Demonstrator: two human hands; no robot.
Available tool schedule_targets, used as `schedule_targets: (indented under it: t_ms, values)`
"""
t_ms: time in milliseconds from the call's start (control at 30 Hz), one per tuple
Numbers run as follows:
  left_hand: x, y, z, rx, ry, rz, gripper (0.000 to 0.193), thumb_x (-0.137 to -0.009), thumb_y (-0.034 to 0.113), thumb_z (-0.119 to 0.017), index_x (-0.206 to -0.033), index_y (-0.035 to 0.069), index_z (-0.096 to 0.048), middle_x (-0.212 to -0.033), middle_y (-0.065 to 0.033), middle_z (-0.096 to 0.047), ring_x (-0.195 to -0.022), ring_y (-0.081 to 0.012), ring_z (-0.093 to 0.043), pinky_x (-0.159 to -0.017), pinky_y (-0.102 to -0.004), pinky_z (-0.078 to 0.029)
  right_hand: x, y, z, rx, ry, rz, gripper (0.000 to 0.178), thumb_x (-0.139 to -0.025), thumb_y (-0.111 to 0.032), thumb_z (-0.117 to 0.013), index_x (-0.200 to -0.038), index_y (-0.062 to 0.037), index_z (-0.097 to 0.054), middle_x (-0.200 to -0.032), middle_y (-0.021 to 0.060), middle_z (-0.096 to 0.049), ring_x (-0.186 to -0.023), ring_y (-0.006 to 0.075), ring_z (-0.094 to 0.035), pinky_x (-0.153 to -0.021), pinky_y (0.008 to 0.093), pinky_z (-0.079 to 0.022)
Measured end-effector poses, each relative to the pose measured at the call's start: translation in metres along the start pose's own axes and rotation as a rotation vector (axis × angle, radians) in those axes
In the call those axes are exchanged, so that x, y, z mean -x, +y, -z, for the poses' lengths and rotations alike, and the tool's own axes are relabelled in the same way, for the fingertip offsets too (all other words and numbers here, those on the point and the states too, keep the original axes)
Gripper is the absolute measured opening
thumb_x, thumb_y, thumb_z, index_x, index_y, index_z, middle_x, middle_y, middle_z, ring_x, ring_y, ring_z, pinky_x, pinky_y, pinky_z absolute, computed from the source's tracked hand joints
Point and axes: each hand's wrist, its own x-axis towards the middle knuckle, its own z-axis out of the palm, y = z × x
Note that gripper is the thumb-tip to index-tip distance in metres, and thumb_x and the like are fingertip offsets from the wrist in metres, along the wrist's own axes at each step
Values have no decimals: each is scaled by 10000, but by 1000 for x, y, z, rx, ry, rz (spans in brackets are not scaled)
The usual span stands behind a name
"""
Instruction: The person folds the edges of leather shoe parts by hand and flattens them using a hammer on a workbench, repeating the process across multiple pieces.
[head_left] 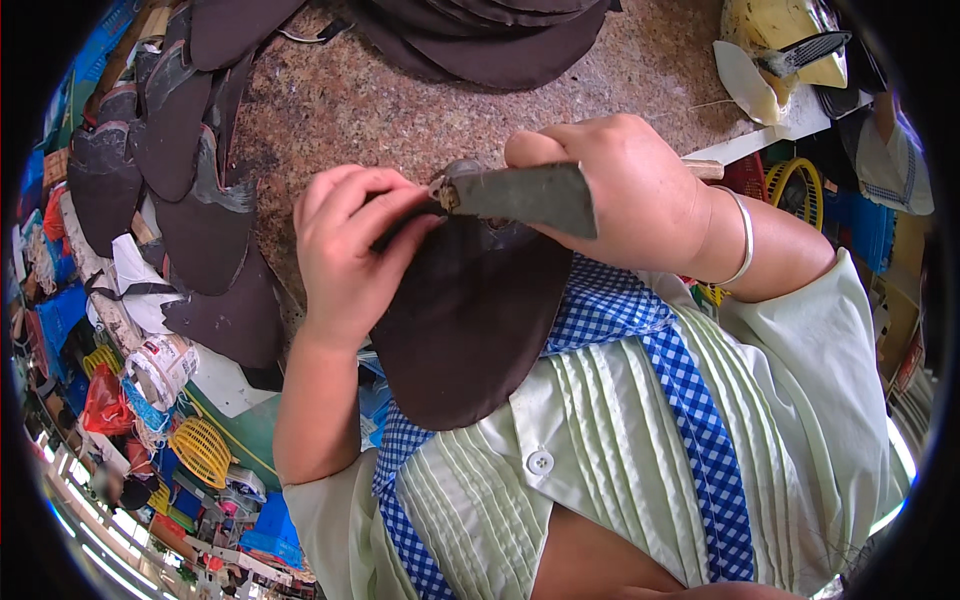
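My left hand (345,230) is closed, its thumb and fingers pinching the upper edge of a dark brown shoe upper (475,335) with a rounded end. The rest of the piece hangs toward my chest, over a blue checked apron (612,305). My right hand (640,185) is closed around a flat grey blade-like tool (530,193), wide at one end and narrowing toward my left fingertips. The tool's narrow end meets the edge of the upper beside my left thumb. Behind the tool, a rounded grey shape is partly hidden.
Overlapping dark brown uppers (205,240) with grey edges lie along the left side of the speckled stone tabletop (300,110). Another stack of brown pieces (490,45) sits at the far side. A yellowish container with a black brush (812,50) stands at the far right. Baskets (200,450) crowd the lower left.
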Motion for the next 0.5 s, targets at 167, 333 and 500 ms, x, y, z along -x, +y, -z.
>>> schedule_targets:
  t_ms: [167,333,500]
  values:
    - [6,9,-5,-101,43,-42,211,-719,124,-751,-923,103,-698,-924,-33,-639,-908,-247,-609,-826,-382,-435,1,2,1,-24,2,24,287,-844,-292,-667,-857,-30,-554,-664,135,-619,-631,335,-645,-580,435,-518]
    - [3,14,-2,-145,8,12,245,-748,127,-732,-988,110,-687,-943,-30,-625,-926,-241,-598,-825,-378,-429,-6,2,8,-30,-99,-5,287,-833,-291,-678,-862,-26,-572,-666,136,-624,-635,342,-642,-584,439,-517]
    - [7,13,-1,-163,-34,-18,239,-762,133,-712,-998,100,-690,-989,-26,-611,-962,-239,-586,-841,-393,-424,1,11,-6,-61,74,16,295,-814,-293,-696,-850,-27,-574,-655,147,-616,-610,347,-635,-575,446,-515]
